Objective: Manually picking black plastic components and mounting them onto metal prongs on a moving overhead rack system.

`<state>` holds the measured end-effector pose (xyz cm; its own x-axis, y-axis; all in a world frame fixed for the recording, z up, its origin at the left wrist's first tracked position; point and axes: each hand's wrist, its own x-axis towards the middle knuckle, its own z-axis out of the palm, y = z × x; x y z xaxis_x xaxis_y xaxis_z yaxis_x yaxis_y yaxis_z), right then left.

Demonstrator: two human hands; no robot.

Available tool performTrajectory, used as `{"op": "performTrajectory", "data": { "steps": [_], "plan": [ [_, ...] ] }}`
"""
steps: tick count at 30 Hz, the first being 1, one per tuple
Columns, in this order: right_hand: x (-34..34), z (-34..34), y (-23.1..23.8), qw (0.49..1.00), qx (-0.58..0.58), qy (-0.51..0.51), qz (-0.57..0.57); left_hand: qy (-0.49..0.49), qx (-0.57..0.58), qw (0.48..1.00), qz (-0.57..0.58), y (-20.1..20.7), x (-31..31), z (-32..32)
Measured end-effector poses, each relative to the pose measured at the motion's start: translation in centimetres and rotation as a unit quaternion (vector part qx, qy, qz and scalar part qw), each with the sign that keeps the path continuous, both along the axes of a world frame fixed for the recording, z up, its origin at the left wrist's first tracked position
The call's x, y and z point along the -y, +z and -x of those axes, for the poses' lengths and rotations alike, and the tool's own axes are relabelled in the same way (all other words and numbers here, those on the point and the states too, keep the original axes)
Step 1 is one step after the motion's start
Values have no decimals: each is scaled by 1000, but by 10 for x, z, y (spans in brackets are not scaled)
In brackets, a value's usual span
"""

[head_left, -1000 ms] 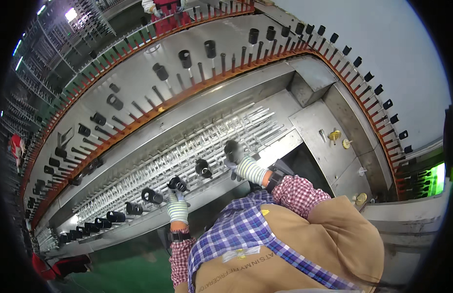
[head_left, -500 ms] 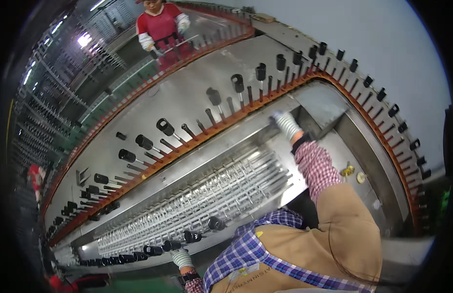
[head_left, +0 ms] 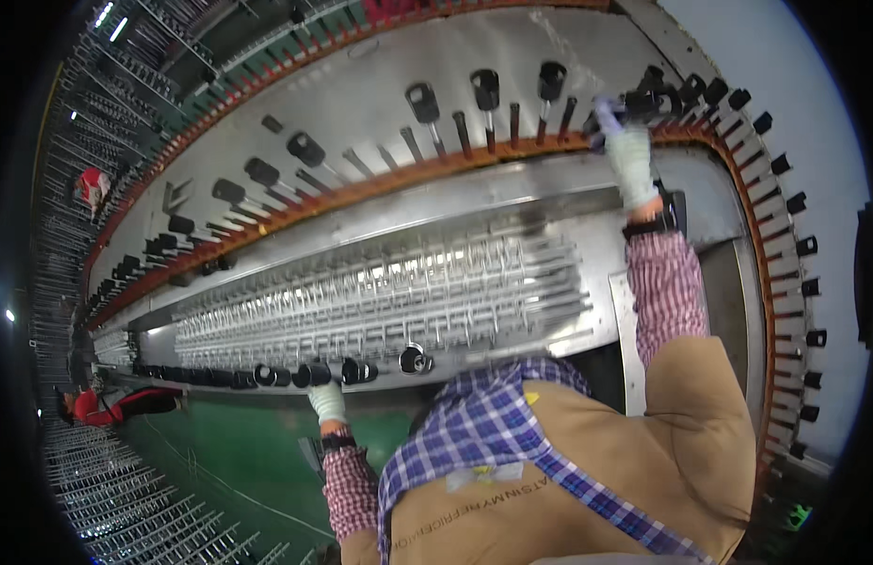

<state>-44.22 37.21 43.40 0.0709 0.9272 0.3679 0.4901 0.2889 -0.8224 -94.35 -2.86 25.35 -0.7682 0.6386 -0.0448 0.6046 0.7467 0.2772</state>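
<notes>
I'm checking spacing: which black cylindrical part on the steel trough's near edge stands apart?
The rightmost black cylindrical part there: a clear gap separates it from the closely spaced others.

The black cup (head_left: 314,375) at the left hand (head_left: 327,403) is a short cylinder on its side at the tray's (head_left: 601,297) front edge, the glove touching it. Just left of it I see a matching cup (head_left: 270,376), just right another (head_left: 359,371). Farther right, set apart, a fourth cup (head_left: 416,359) turns its round mouth up, something pale inside. Leftward, a row of dark cups (head_left: 201,377) follows the same edge, too small to tell singly. By the right hand (head_left: 629,155), black cups (head_left: 651,104) bunch together; blur hides whether any is held.
</notes>
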Motion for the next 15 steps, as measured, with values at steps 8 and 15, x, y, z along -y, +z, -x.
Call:
{"op": "performTrajectory", "data": {
  "steps": [8, 15],
  "plan": [
    [335, 129, -71, 957, -38, 165, 237, -35, 224, 966, -121, -10, 13, 15],
    [365, 178, -141, 956, 190, -17, 222, -180, 222, 930, -232, 19, 30, 20]
  ]
}}
